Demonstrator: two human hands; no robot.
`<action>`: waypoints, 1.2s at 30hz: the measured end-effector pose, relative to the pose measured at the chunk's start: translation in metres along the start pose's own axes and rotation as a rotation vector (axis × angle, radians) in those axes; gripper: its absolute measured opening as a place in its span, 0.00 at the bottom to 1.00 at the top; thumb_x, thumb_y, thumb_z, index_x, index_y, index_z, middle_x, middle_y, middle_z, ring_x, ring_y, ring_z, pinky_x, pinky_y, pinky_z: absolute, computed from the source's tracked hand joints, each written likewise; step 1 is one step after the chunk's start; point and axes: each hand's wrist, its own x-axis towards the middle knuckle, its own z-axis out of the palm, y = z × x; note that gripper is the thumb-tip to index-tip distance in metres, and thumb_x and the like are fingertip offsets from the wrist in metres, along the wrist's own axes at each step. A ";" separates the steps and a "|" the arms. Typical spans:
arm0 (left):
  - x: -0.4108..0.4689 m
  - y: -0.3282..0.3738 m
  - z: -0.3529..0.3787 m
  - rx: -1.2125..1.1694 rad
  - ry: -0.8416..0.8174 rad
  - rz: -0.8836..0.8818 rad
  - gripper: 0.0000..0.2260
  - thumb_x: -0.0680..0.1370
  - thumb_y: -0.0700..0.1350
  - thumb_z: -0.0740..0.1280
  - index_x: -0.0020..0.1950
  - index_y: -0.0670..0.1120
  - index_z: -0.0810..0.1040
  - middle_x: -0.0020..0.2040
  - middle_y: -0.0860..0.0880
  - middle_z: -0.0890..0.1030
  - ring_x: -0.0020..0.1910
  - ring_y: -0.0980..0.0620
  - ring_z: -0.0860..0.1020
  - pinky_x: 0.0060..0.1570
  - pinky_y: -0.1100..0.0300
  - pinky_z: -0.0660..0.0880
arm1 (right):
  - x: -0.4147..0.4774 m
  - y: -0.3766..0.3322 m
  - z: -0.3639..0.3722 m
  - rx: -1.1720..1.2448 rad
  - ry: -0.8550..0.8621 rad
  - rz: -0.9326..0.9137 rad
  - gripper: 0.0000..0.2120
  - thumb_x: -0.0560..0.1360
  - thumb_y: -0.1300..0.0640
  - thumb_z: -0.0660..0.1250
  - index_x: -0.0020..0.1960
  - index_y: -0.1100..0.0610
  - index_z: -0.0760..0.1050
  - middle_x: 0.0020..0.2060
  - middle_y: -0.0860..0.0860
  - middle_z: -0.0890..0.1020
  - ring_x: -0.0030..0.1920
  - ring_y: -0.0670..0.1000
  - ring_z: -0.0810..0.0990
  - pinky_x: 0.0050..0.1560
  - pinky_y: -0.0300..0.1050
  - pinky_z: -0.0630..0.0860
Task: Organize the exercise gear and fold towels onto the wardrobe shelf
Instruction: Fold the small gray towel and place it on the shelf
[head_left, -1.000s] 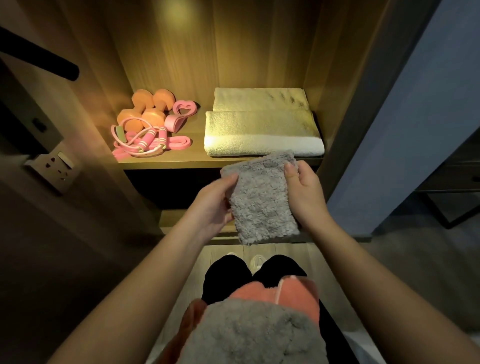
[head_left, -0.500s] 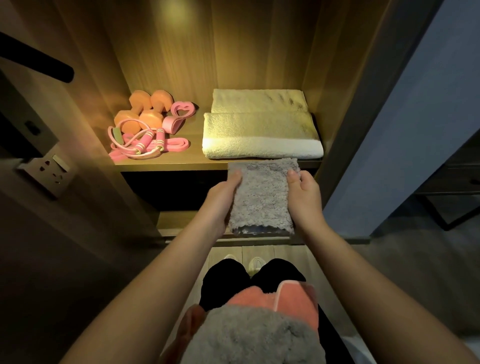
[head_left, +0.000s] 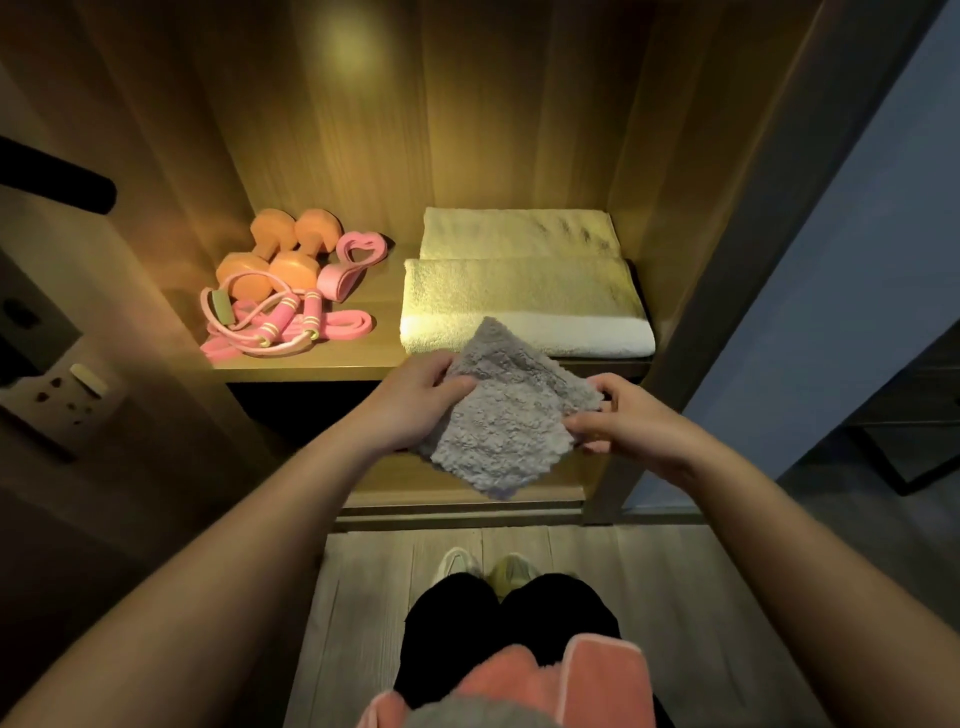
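Your left hand grips the left edge of the small grey towel, thumb on top. Your right hand pinches its right corner. Both are clamped on the cloth, with nothing else in them. The towel hangs in the air just near of the shelf front edge, turned cornerwise. Its far corner overlaps the stacked cream towels in view; I cannot tell whether it touches them. Risks, as judged from here: the fabric looks thick and fluffy and the fold loose, so if you release either side before it lies flat, the layers will likely spring open and you lose the fold. Held on the diagonal, it would land skewed on the stack, so square it first. If you slide it in low, the leading corner may catch the near towel's white border and ruck that stack, which sits close to the shelf's near edge on the right. Set too near, the grey towel may tip off onto the lower ledge or the floor. The left half of the shelf carries orange dumbbells, a skipping rope, a pink band and a heart-shaped ring. A wide left elbow could snag the rope loops nearest the edge. The pink and grey cloths rest on your lap at the bottom of view, and leaning forward may spill them.
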 end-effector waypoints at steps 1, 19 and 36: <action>0.004 0.005 -0.005 0.094 0.002 0.081 0.06 0.81 0.47 0.63 0.52 0.46 0.78 0.48 0.45 0.82 0.48 0.46 0.80 0.47 0.51 0.75 | 0.002 -0.004 -0.004 -0.091 -0.021 -0.010 0.24 0.73 0.62 0.73 0.65 0.55 0.68 0.52 0.56 0.82 0.45 0.47 0.83 0.45 0.42 0.79; 0.015 -0.005 -0.013 -0.622 -0.133 -0.241 0.20 0.67 0.51 0.73 0.55 0.42 0.80 0.50 0.45 0.85 0.55 0.42 0.82 0.49 0.54 0.77 | 0.003 -0.030 0.004 -0.006 -0.145 -0.251 0.09 0.80 0.60 0.63 0.60 0.58 0.74 0.42 0.46 0.85 0.40 0.42 0.83 0.37 0.32 0.75; -0.005 -0.003 0.055 -1.745 0.168 -0.131 0.32 0.71 0.62 0.66 0.67 0.42 0.72 0.59 0.42 0.82 0.58 0.43 0.80 0.59 0.48 0.77 | 0.031 -0.045 0.033 0.986 0.159 0.002 0.07 0.80 0.63 0.63 0.57 0.59 0.76 0.44 0.57 0.86 0.42 0.53 0.86 0.33 0.44 0.82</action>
